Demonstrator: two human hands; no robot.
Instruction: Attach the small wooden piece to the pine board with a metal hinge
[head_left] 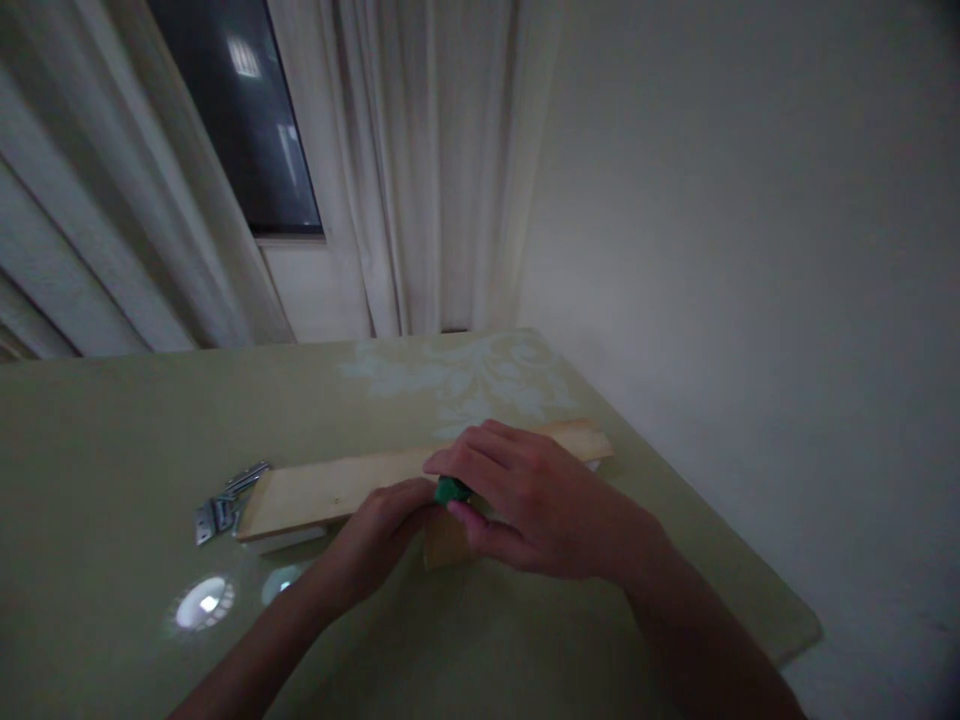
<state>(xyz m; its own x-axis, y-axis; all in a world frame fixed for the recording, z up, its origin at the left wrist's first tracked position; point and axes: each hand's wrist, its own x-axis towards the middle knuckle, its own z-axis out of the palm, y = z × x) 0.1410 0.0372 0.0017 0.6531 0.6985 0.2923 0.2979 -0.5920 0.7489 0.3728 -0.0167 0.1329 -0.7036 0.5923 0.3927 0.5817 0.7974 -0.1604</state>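
Note:
A long pale wooden board (322,490) lies across the table, its left end raised on a white piece (285,541). My right hand (540,500) is closed around a green handle (451,490) over the middle of the board; the rest of that tool is hidden by my fingers. Close beside it, my left hand (390,520) has its fingers drawn together, their tips meeting the green handle at the board. What they pinch is hidden. Below the hands, a smaller wooden piece (446,540) juts out toward me from the long board.
Several shiny metal hinges or brackets (223,508) lie in a pile by the board's left end. The glossy greenish table (135,430) has a pale floral pattern at its back right. A white wall (735,250) runs along the right edge, and curtains (420,170) hang behind.

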